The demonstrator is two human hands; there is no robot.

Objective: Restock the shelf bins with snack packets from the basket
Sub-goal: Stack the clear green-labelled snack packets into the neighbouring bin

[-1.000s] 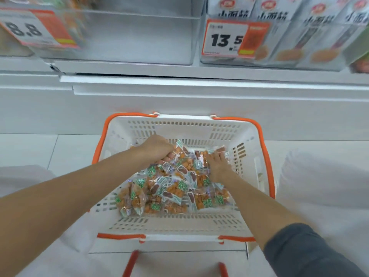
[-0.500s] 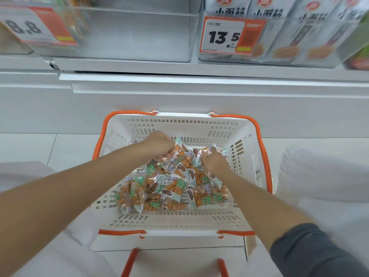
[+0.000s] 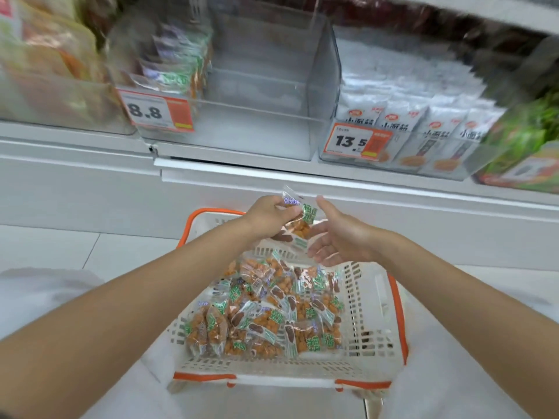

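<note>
A small bunch of snack packets (image 3: 298, 226), crinkly clear film with green labels over orange pieces, is pinched in the left hand (image 3: 267, 217), whose fingers hide how many there are. The right hand (image 3: 340, 241) is spread flat just beside them; contact is unclear. Below the hands, a heap of packets (image 3: 266, 316) fills the white slotted basket (image 3: 373, 300). Above the hands, a clear bin (image 3: 266, 86) is blurred

A price tag (image 3: 155, 111) in orange and white reads 8.8, and further right a second tag (image 3: 358, 142) reads 13.5. Behind that one stand rows of upright white packs (image 3: 399, 116) (print blurred). Far left are yellowish bags (image 3: 51, 55), far right green bags (image 3: 526, 140). Below lie pale floor tiles (image 3: 60, 249).
</note>
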